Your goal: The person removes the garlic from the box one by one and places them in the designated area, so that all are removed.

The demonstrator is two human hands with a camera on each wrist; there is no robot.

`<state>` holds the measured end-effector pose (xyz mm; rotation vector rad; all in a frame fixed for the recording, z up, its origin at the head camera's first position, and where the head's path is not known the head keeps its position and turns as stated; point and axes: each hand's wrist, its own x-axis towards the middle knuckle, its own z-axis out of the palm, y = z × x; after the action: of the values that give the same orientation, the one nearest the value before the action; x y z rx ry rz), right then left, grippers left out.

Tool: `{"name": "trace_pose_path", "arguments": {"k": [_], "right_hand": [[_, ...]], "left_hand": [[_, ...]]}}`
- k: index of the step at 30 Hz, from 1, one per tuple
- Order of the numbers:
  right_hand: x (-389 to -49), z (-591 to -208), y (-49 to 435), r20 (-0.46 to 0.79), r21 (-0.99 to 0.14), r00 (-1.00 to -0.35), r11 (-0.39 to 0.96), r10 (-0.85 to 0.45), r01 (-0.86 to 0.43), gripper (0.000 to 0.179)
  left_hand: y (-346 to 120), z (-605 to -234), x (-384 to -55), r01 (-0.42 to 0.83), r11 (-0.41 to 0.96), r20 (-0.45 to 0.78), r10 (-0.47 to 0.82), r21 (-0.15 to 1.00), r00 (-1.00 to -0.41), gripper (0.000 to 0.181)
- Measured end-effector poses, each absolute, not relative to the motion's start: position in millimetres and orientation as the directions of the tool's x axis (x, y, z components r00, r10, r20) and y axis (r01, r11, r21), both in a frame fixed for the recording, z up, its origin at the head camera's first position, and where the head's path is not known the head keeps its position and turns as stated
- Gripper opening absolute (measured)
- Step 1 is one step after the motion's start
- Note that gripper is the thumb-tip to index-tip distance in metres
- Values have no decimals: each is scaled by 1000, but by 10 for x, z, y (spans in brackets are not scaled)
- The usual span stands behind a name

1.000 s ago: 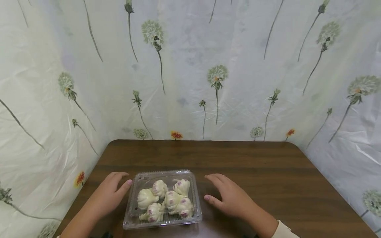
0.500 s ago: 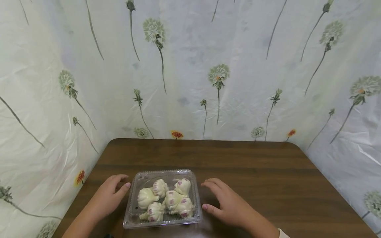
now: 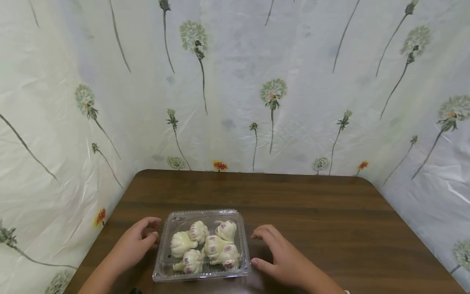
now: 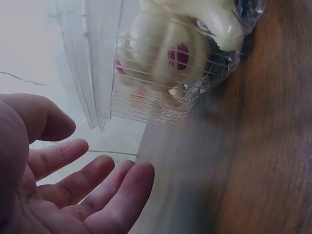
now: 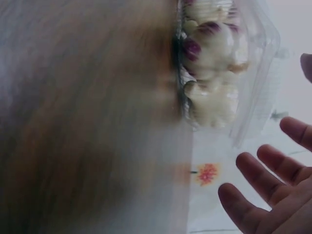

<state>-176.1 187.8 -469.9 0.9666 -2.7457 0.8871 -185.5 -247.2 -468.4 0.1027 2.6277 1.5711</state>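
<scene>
Showing clear plastic box on brown table, toward near side, a bit left of centre. Counting six garlic bulbs inside, visible through plastic, creamy white, most with purple patches. Lying close together, some leaning on neighbours.

Placing box between left hand and right hand, near both, with narrow gap on each side.

Seeing left hand just left of box, at upper half of left wall. Reading left fingers as loosely bent, slightly spread, with thumb apart from them. Pointing right, toward box wall, short of contact in left wrist view.

Seeing right hand just right of box, aimed left and far. Reading right fingers as gently curved, separated from one another, thumb well apart and lower on near side. Facing right wall of box across slim gap, also in right wrist view. Cannot tell whether either hand rests on table or hovers slightly.

Noting pale cloth along far, left and right sides of table, printed with dandelions and orange flowers. Getting blurry over table in right wrist view.
</scene>
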Motion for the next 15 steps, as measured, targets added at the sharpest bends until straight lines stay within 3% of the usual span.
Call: {"name": "trace_pose_path", "arguments": {"k": [6, 15], "right_hand": [[-1759, -4703, 1897, 300, -547, -763, 552, -572, -629, 50], [-1750, -4695, 1875, 413, -567, -665, 396, -622, -722, 52]], "left_hand": [[-2484, -4740, -1851, -34, 371, -82, 114, 928, -990, 40], [-2514, -4814, -1908, -22, 274, -73, 179, 961, -981, 43]]}}
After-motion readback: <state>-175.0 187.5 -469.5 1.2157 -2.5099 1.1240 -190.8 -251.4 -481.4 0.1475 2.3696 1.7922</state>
